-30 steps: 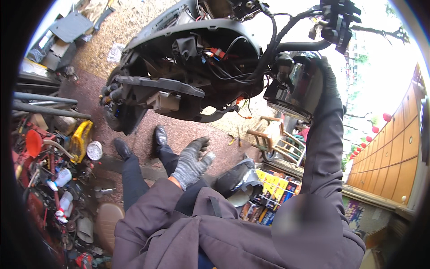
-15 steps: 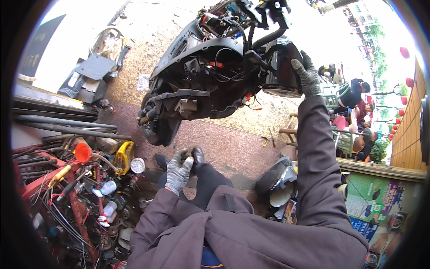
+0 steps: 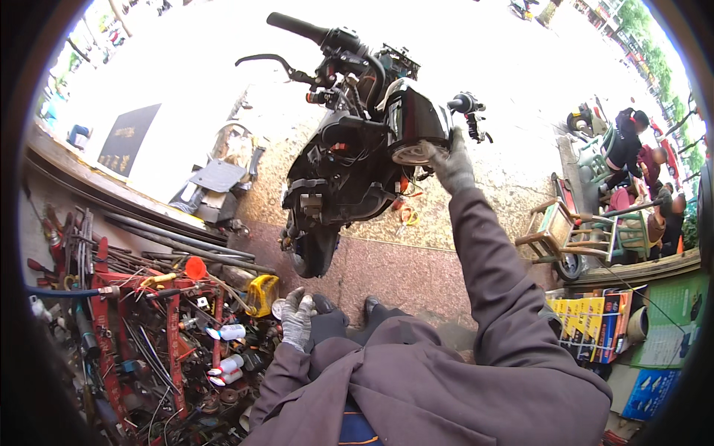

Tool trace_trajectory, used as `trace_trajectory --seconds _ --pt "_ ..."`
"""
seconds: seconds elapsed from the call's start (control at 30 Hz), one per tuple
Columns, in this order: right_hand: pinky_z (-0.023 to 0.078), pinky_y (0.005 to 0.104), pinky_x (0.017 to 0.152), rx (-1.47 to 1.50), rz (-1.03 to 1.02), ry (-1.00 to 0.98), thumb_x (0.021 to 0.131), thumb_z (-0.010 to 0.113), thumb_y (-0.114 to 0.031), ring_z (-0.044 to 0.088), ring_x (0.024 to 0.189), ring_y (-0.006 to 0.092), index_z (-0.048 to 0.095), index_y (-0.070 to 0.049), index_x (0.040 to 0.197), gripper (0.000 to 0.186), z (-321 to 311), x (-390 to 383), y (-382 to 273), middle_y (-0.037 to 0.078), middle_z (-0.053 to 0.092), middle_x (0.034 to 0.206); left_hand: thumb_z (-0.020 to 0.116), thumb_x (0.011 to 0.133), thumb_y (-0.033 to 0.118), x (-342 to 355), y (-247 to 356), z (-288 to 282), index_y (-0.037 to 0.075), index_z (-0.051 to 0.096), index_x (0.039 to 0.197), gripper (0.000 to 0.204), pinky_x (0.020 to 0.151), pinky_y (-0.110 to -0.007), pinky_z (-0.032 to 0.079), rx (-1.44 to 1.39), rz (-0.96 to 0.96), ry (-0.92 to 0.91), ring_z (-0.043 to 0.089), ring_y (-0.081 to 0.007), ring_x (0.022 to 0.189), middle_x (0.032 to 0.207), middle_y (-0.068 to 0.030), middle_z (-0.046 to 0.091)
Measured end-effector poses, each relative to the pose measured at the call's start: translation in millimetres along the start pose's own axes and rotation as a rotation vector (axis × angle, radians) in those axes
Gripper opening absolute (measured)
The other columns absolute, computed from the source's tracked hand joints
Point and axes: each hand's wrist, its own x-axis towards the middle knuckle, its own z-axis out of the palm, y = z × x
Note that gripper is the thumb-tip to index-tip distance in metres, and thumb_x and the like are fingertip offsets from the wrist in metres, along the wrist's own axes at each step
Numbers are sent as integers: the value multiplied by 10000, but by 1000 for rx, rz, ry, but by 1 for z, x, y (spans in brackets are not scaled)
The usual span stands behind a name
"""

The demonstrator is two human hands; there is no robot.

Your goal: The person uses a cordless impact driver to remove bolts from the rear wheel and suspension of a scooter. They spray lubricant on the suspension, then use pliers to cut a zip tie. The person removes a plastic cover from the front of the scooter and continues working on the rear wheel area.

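Note:
A scooter (image 3: 338, 171) stands in front of me with its front bodywork off and its wiring exposed. My right hand (image 3: 454, 167), in a grey knitted glove, grips the right side of a glossy black headlight housing (image 3: 418, 119). Its round lens faces down toward me, and the thumb rests near the lens rim. The bare handlebar (image 3: 297, 28) rises behind the housing. Low by my left leg, my left hand (image 3: 297, 321), gloved alike, hangs with fingers loosely apart and holds nothing visible.
To the left, a red metal rack (image 3: 175, 334) is crowded with tools, cables and bottles, beside a yellow plastic piece (image 3: 262, 295). A wooden chair (image 3: 550, 227) stands at right, with seated people beyond. Boxes (image 3: 591, 323) are stacked at lower right.
The scooter's front now appears turned, with the handlebar swung into fuller view. My right hand has shifted left with the headlight housing. My view has moved, and my left hand sits slightly lower.

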Motion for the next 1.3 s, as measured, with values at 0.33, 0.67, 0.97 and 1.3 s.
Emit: trace_trajectory --seconds 0.33,0.67,0.97,1.3 --pt "471 337 918 -172 484 -610 836 696 -354 603 1061 277 491 41 1303 645 42 -214 214 203 596 1229 574 939 138 -63 6 -18 50 536 1202 280 555 -197 501 -24 -6 230 560 -68 692 937 -30 598" --pt "514 357 613 -44 516 -931 856 675 -323 643 664 192 621 4 1165 453 55 -264 248 115 694 877 588 924 107 -86 3 -3 35 519 1221 313 581 -199 483 -33 -19 120 556 -79 729 949 -40 594" --pt "465 361 462 176 706 -878 875 634 -261 587 565 206 585 -20 1055 305 39 -252 246 95 614 756 642 890 242 -83 -3 -3 7 574 1190 387 891 -329 475 446 103 143 608 -187 969 1040 -114 659" --pt "489 402 502 23 657 -1105 908 619 -255 620 648 262 526 -26 1151 347 66 -271 175 145 620 875 669 878 167 -132 -12 -79 16 596 1141 313 745 -308 499 257 -12 325 574 -127 798 948 -51 649"
